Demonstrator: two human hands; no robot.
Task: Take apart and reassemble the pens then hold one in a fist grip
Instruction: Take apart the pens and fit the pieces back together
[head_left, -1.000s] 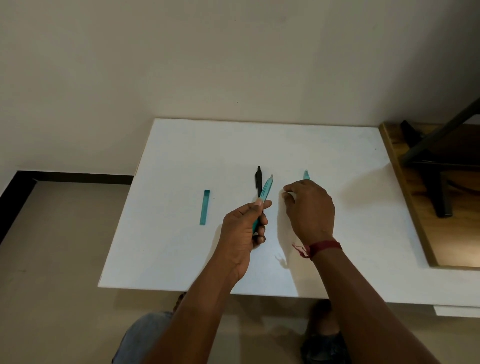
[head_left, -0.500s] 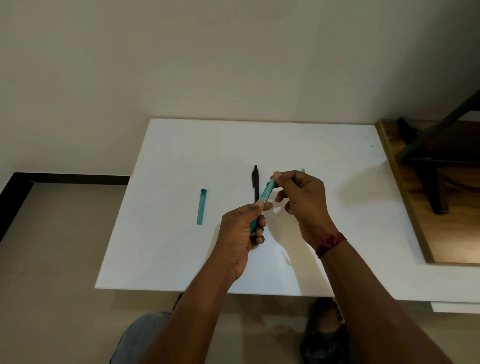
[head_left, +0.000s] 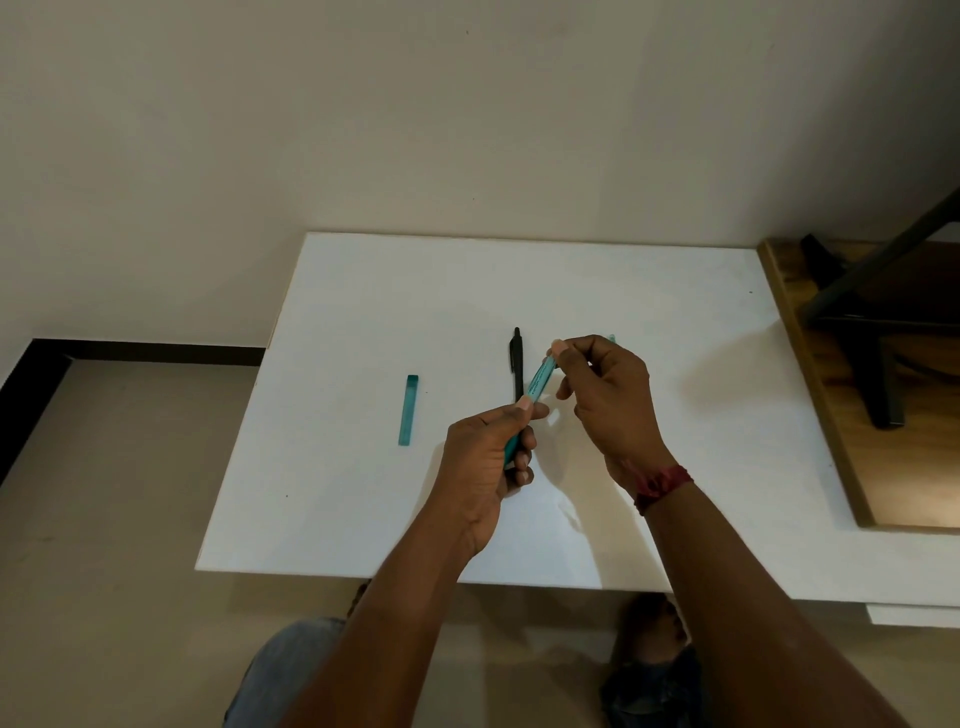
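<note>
Our left hand (head_left: 488, 457) grips the teal pen barrel (head_left: 537, 385); our right hand (head_left: 608, 405) pinches its upper end above the white table (head_left: 363, 322).

Pens: teal barrel (head_left: 537, 383) translucent, tilted, raised above table (head_left: 363, 312), gripped at both ends; black pen (head_left: 517, 364) flat on table just behind it; teal cap (head_left: 409, 410) flat, well left.

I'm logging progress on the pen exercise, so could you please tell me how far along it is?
Done: the teal cap lies on the white table, so the teal pen is at least uncapped. In hand: the left hand grips its barrel while the right hand pinches its upper end. Left: the black pen lies on the table, apparently whole; recapping and the fist grip remain.
</note>
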